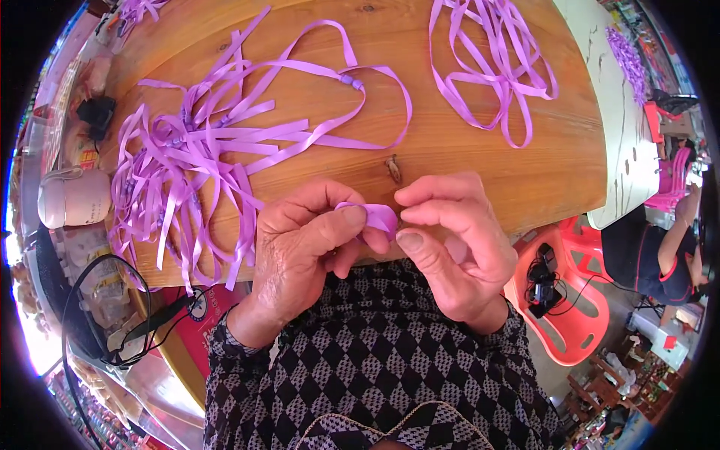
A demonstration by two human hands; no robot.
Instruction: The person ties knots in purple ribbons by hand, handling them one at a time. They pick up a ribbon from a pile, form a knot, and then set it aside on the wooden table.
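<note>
My left hand (304, 244) is closed, pinching a short purple ribbon (381, 217) between thumb and fingers. The ribbon curls into a small loop at the fingertips; the rest of it is hidden by the hand. Beside the loop, my right hand (457, 244) has its thumb and fingers curved but apart, with nothing visible between them. To the left on the wooden table lies a tangled heap of purple ribbons (180, 142), several with small darker purple coils round them. One ribbon loop with such a coil (351, 81) reaches toward the middle.
A bundle of long looped purple ribbon (491, 67) lies at the far right of the wooden table (420, 120). A white-topped table (622, 150) adjoins it. At left stand a pale pink container (75, 197) and black cables (67, 337). A coral plastic chair (574, 322) and another person (660, 255) are at right.
</note>
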